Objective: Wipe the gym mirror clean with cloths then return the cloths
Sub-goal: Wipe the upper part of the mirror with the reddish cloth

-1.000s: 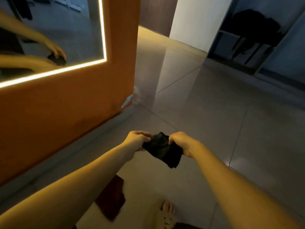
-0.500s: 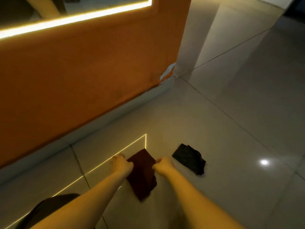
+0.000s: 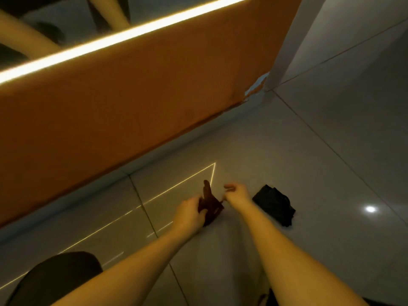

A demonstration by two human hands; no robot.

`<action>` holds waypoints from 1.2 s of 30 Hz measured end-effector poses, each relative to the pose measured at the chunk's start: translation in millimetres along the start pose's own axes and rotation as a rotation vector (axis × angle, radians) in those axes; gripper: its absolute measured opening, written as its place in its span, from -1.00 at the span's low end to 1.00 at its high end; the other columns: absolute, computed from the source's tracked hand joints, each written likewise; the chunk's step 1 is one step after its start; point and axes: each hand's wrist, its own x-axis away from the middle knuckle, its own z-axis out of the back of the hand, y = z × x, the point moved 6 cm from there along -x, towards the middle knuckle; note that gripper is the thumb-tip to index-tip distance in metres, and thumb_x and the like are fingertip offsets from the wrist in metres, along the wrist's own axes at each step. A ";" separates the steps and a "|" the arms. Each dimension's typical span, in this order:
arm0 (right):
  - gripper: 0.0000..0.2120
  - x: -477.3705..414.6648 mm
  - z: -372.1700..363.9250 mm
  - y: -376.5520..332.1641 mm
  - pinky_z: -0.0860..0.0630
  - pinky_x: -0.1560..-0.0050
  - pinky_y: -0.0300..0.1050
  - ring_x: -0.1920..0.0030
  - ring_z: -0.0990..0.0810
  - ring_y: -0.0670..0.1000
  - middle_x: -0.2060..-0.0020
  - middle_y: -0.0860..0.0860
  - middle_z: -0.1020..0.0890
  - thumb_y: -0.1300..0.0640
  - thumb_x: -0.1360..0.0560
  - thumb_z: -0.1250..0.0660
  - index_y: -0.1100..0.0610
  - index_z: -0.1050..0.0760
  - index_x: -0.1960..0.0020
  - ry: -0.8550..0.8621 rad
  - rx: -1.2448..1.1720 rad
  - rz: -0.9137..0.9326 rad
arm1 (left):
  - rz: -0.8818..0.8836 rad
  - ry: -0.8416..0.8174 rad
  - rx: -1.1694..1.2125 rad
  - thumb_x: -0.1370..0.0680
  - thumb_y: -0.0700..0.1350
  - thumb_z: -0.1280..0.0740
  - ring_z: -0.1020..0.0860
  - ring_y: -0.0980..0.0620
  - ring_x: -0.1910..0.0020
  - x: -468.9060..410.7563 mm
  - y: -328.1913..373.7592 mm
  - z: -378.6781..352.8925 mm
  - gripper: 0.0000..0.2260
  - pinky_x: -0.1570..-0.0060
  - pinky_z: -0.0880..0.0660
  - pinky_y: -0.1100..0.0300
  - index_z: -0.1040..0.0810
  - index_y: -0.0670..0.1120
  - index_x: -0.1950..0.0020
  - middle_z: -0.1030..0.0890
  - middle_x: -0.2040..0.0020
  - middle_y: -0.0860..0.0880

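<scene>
A dark red cloth [image 3: 209, 203] is bunched and lifted just above the grey tiled floor, low in the middle of the head view. My left hand [image 3: 191, 212] grips its left side. My right hand [image 3: 235, 196] is at its right edge, fingers curled, and seems to pinch a corner. A black cloth [image 3: 274, 204] lies crumpled on the floor just right of my right hand, untouched. The mirror [image 3: 55, 29] with its lit edge strip sits at the top left in the orange wall and reflects my arms.
The orange wall [image 3: 132, 107] runs diagonally across the upper left and ends at a chipped corner [image 3: 256, 87]. Grey floor tiles [image 3: 331, 151] spread to the right. My dark-clad knee [image 3: 57, 277] shows at the bottom left.
A second ago both hands held the black cloth at waist height. It now lies on the floor, and my hands have crouched down to the red cloth and lifted it.
</scene>
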 end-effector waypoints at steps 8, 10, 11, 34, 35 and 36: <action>-0.25 171.9 20.0 -180.2 -0.55 -0.29 -0.17 -0.38 -0.35 -0.12 -0.37 -0.08 -0.38 0.57 -0.47 -0.18 -0.02 -0.45 -0.51 -0.371 0.145 0.348 | -0.211 0.071 -0.004 -0.61 -0.17 -0.36 -0.66 0.10 0.09 147.4 99.3 199.5 -0.82 0.05 -0.63 0.09 -0.62 0.05 -0.17 -0.71 0.06 0.10; -0.29 225.4 23.7 -221.0 -0.57 0.01 -0.35 -0.14 -0.55 -0.20 -0.28 -0.04 -0.50 0.57 -0.43 -0.20 0.00 -0.50 -0.43 -0.495 0.125 0.343 | -0.245 0.097 -0.017 -0.58 -0.21 -0.35 -0.67 0.02 0.13 188.3 123.9 258.8 -0.81 0.10 -0.59 0.04 -0.64 0.01 -0.13 -0.71 0.11 0.06; -0.35 255.1 24.7 -241.3 -0.56 0.09 -0.34 0.02 -0.61 -0.20 -0.19 0.00 -0.56 0.56 -0.44 -0.23 0.03 -0.53 -0.38 -0.552 0.123 0.339 | -0.250 0.104 -0.014 -0.57 -0.23 -0.35 -0.66 -0.01 0.14 209.3 135.9 288.3 -0.81 0.11 -0.58 0.01 -0.65 0.00 -0.10 -0.71 0.12 0.04; -0.43 685.5 75.0 -632.8 -0.60 -0.18 0.26 -0.25 -0.64 0.33 -0.27 0.30 -0.64 0.05 -0.45 -0.55 0.25 -0.57 -0.39 -0.972 -0.613 0.499 | -0.319 0.487 0.958 -0.63 -0.23 -0.41 -0.74 -0.06 -0.05 463.7 352.4 784.3 -0.84 -0.10 -0.67 0.04 -0.69 -0.10 -0.20 -0.76 -0.05 -0.09; -0.39 686.5 76.7 -642.9 -0.61 -0.16 0.28 -0.26 -0.64 0.35 -0.28 0.31 -0.63 0.05 -0.41 -0.58 0.25 -0.57 -0.39 -0.953 -0.596 0.483 | -0.303 0.530 0.983 -0.63 -0.23 -0.42 -0.74 -0.10 -0.06 466.4 362.3 794.8 -0.83 -0.16 -0.66 -0.04 -0.70 -0.11 -0.20 -0.76 -0.06 -0.12; -0.36 687.8 79.0 -653.5 -0.62 -0.13 0.29 -0.26 -0.63 0.37 -0.29 0.32 -0.62 0.05 -0.39 -0.60 0.26 -0.56 -0.40 -0.924 -0.575 0.460 | -0.284 0.572 0.990 -0.62 -0.22 -0.43 -0.74 -0.11 -0.05 469.2 371.9 805.0 -0.84 -0.19 -0.65 -0.08 -0.71 -0.11 -0.19 -0.76 -0.06 -0.12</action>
